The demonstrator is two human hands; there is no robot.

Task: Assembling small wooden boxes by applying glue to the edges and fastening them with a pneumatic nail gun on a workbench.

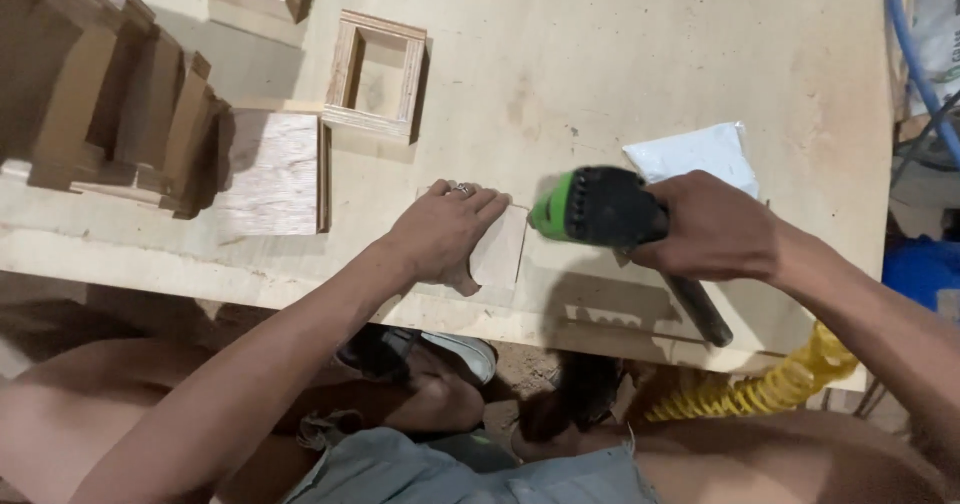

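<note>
Wooden box frames [378,74]: two open squares at eleven o'clock.
Left hand [443,232]: fingers together, pressing flat on the plywood piece [498,254], pale, square, at centre.
Right hand [715,230]: wrapped around one green-and-black nail gun [597,208], three o'clock.

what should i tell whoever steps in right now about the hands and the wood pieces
Left hand: flat on a small wooden panel near the workbench front edge, pinning it.
Right hand: gripping a green and black air nailer, nose at the panel's right edge; yellow coiled hose hangs below.
Done: open square frame, a board-covered one and stacked frames sit at left.
Left: whether this panel is fastened cannot be told.
</note>
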